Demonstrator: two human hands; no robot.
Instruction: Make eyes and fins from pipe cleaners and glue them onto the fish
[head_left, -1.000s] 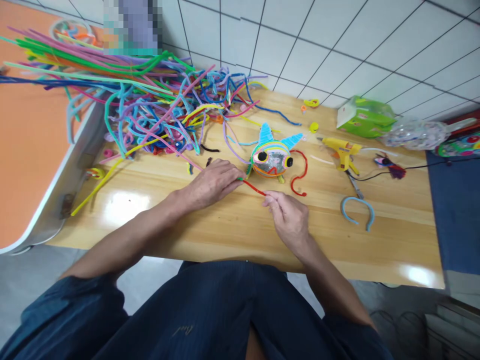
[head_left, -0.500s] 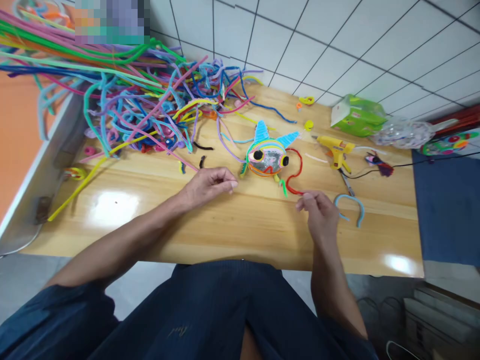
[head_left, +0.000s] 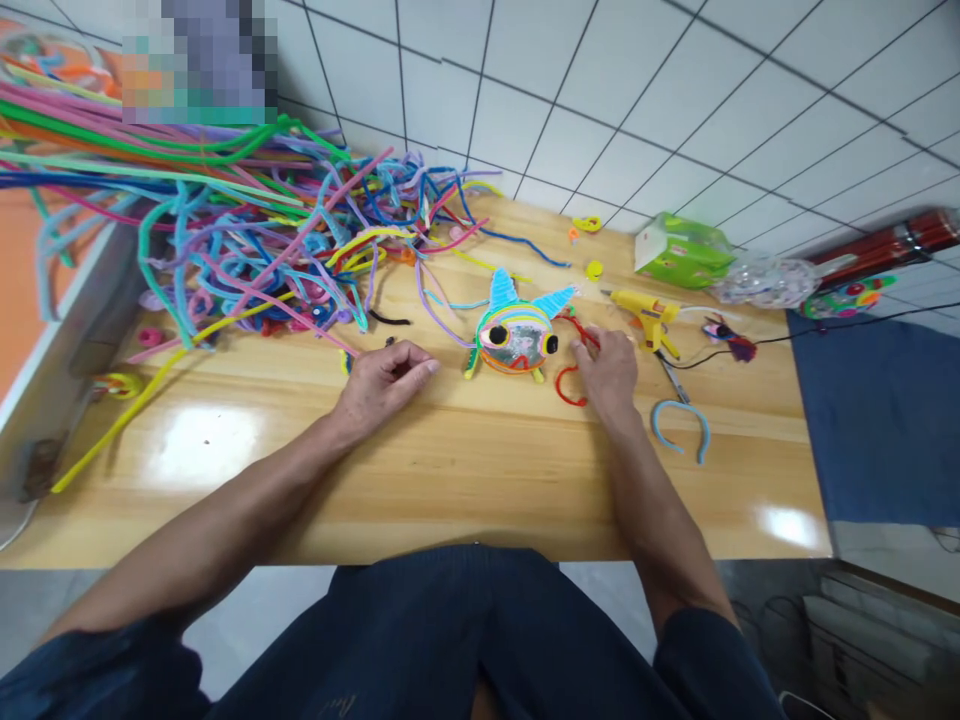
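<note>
Red pipe cleaner [head_left: 561, 388], curled on the desk [head_left: 480, 480] just right of a rounded figure [head_left: 517, 345]; one length or two, cannot tell, the middle being covered. Right hand [head_left: 607, 370] palm down over it, fingertips at the red; pinching or merely touching, cannot tell. Left hand [head_left: 384, 388] loosely half-curled, released, resting well apart on the other side of the figure, near the end of a long pink strand.

Figure upright, a little beyond the hands and between them: silvery face, black eyes, pointed blue ears, yellow feet.

Beyond the right hand, a yellow glue gun [head_left: 649, 315] on its side. Nearer the person, a light-blue pipe cleaner [head_left: 681, 405] bent into an open arc. Green box [head_left: 684, 250] by the tiled wall. Far left, a tangled heap of pipe cleaners [head_left: 262, 240], many colours.
</note>
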